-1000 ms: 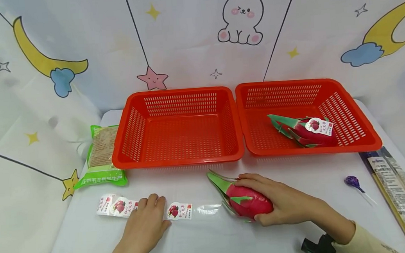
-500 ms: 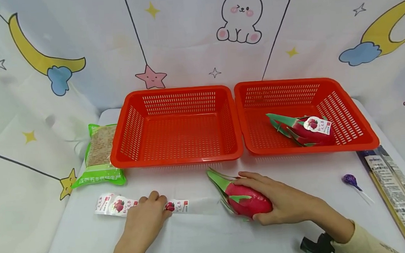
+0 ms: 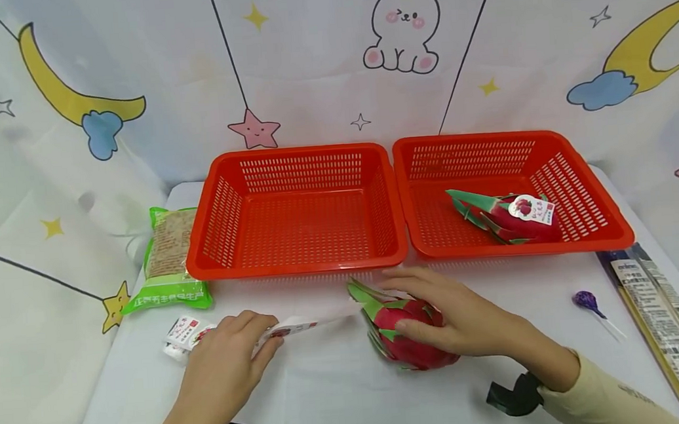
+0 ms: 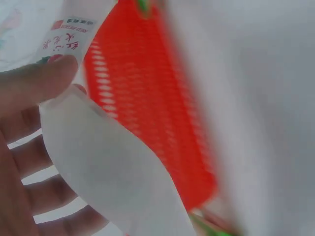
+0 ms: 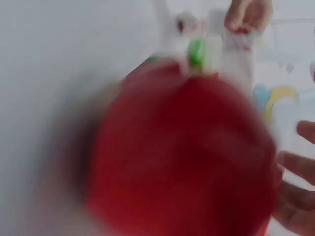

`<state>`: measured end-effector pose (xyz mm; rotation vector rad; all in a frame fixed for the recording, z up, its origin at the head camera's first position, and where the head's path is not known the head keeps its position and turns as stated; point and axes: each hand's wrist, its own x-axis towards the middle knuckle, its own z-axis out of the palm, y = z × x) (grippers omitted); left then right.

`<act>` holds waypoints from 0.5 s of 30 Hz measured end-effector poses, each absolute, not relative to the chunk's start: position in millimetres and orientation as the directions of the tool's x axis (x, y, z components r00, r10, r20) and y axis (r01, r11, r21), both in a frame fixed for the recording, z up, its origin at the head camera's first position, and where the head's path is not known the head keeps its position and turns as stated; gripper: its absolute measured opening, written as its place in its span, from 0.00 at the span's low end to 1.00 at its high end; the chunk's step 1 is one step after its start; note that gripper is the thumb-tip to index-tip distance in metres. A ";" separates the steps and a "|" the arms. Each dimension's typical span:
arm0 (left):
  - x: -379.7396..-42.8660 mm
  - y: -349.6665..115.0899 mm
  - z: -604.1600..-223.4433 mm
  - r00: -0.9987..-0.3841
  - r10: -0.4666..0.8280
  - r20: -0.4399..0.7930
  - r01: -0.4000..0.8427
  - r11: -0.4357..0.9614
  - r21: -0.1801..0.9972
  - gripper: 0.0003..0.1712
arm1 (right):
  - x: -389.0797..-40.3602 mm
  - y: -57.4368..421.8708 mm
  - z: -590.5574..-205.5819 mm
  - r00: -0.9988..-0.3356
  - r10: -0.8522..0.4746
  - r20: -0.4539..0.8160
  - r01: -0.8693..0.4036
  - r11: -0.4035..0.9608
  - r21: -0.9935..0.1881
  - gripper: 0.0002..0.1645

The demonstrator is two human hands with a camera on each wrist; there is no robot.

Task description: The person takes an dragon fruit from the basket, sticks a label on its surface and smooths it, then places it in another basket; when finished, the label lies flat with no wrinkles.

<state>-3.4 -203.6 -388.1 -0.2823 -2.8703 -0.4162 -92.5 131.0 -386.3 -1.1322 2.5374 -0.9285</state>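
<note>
Cartoon-printed cloth (image 3: 317, 56) behind white tabletop (image 3: 306, 411). Red basket (image 3: 311, 227) at 11 o'clock; second red basket (image 3: 519, 250) at 1, holding labelled dragon fruit (image 3: 520, 225). Bare dragon fruit (image 3: 405, 353) on tabletop toward 4, clasped by right grip (image 3: 464, 308). Toward 8, label strip (image 3: 300, 326), pinched in left grip (image 3: 222, 358).

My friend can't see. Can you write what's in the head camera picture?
A person's left hand pinches a strip of fruit stickers, while their right hand is over a red dragon fruit on a white table. Behind sit a red basket and, beside it, a second basket holding another dragon fruit with a sticker on it.
</note>
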 end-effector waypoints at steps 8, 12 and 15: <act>-11.3 -176.8 -366.2 -0.865 0.328 0.380 0.448 0.847 0.287 0.13 | -93.6 75.3 -358.0 -0.576 -0.791 0.208 -0.669 0.309 -0.676 0.27; -15.6 -166.4 -367.0 -0.839 0.359 0.409 0.494 0.818 0.296 0.12 | -93.6 58.8 -360.6 -0.552 -0.795 0.250 -0.671 0.246 -0.700 0.16; -17.1 -164.6 -368.8 -0.851 0.352 0.391 0.484 0.815 0.319 0.12 | -93.6 54.8 -364.6 -0.552 -0.782 0.289 -0.666 0.206 -0.717 0.06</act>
